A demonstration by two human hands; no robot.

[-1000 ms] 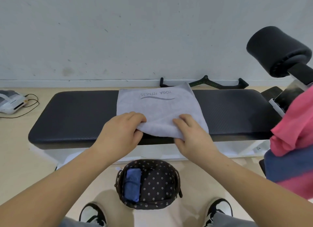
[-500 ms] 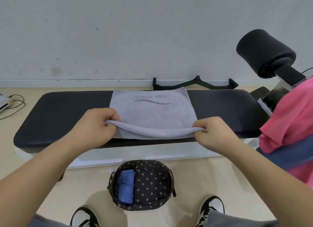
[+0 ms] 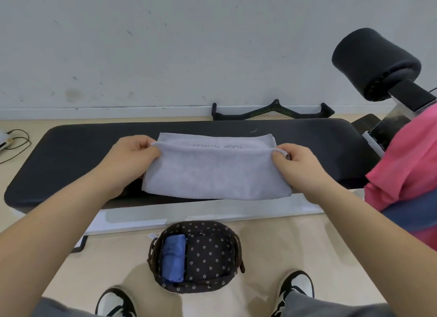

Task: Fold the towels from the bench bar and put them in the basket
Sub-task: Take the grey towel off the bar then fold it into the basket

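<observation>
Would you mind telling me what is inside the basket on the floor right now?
One folded blue towel lies along the left side of the basket; the rest of its dotted inside shows nothing else. Anything beneath that towel is covered and cannot be seen.

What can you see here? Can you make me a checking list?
Surface: black bench, grey towel lying on it.
Job's things: grey towel folded over, printed strip showing; blue towel in basket; pink towel and dark blue towel hanging at right.
Clutter: black handle on floor by wall.
Grippers: left hand and right hand each pinch a grey towel corner.
Cables: black cable on floor, far left.
Surroundings: white wall; black foam roller at right.
</observation>
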